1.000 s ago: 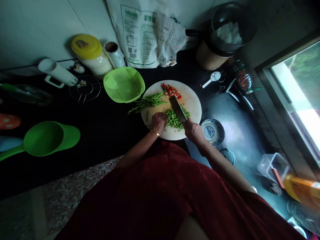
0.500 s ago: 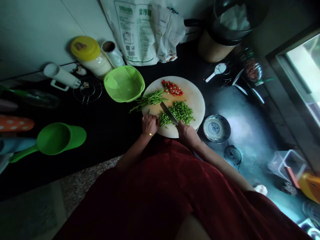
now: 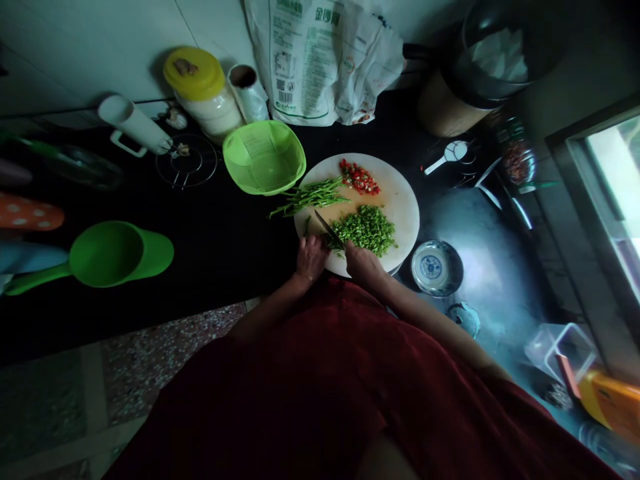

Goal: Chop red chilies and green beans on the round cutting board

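A round pale cutting board (image 3: 400,193) lies on the dark counter. On it are a pile of chopped green beans (image 3: 367,229), a small heap of chopped red chilli (image 3: 359,177) and a bundle of whole green beans (image 3: 310,197) hanging over its left edge. My right hand (image 3: 364,261) is closed round the handle of a cleaver (image 3: 329,230), whose blade stands on edge at the left side of the chopped pile. My left hand (image 3: 310,257) rests at the board's near left rim, fingers curled, just left of the blade.
A green colander (image 3: 264,157) sits left of the board, a green scoop (image 3: 113,255) further left. A yellow-lidded jar (image 3: 203,90), white mug (image 3: 133,125), wire trivet (image 3: 186,162) and printed bag (image 3: 320,57) line the wall. A blue-patterned dish (image 3: 436,268) lies right of the board.
The cleaver has gone from lying flat over the chopped beans to standing on edge at the pile's left side. Both hands drew back toward the board's near rim.
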Motion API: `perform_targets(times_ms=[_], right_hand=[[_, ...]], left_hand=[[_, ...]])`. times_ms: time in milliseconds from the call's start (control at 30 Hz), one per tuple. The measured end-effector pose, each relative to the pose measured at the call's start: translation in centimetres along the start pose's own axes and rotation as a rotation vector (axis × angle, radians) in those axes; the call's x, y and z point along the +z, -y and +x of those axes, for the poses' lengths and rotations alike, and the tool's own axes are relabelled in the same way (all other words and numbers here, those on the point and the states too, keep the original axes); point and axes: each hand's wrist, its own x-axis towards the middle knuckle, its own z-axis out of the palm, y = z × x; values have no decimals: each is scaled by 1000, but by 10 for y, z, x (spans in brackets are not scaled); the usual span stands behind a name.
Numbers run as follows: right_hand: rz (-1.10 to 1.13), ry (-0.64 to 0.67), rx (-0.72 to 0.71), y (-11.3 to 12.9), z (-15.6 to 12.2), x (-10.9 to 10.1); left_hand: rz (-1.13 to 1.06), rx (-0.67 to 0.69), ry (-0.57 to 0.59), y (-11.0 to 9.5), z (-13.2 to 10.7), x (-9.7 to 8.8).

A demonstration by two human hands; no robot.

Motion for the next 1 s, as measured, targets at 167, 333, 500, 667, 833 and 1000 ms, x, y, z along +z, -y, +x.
perform_targets(times_ms=[167,333,500,667,833,1000], right_hand=[[-15,-9,17,7,15,7],[14,-50,29,1,19,14],[37,-69,26,-6,21,12],[53,-46,32,-10,21,9],[54,-28,46,-13,21,9],[69,-59,48,-12,18,11]], left_hand=[[-42,-31,-14,2,1,7],[-26,-61,-36,4,-5,1],[-50,-150,-130,14,5,-8],[-87,-252,-58,36,37,-11],[-140,-101,50,36,42,-9],[-163,36,-65,24,10,2]])
